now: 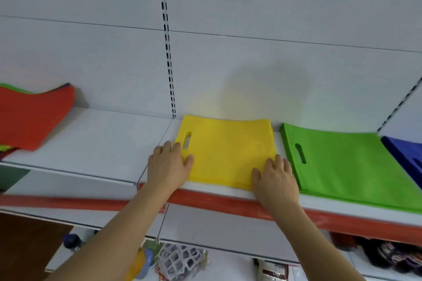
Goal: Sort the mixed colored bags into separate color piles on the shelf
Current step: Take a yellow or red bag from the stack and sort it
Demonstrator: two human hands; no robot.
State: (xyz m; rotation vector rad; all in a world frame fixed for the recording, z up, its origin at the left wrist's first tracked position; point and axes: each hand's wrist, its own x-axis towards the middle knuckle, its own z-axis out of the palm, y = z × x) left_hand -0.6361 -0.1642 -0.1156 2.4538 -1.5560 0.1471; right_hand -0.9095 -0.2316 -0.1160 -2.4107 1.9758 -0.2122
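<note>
A pile of yellow bags (225, 150) lies flat on the white shelf (102, 137), its handle slot to the left. My left hand (169, 163) rests flat against the pile's left edge, thumb on top. My right hand (275, 178) lies flat on the pile's front right corner. To the right sits a green bag pile (342, 162), and a blue bag pile (406, 155) shows at the right edge. At the far left lies a mixed pile with a red bag (29, 116) on top and green and darker bags beneath.
A red price strip (228, 204) runs along the shelf's front edge. A slotted upright (167, 52) rises up the back panel behind the yellow pile. The lower shelf holds a white plastic basket (180, 260), packets and other small goods.
</note>
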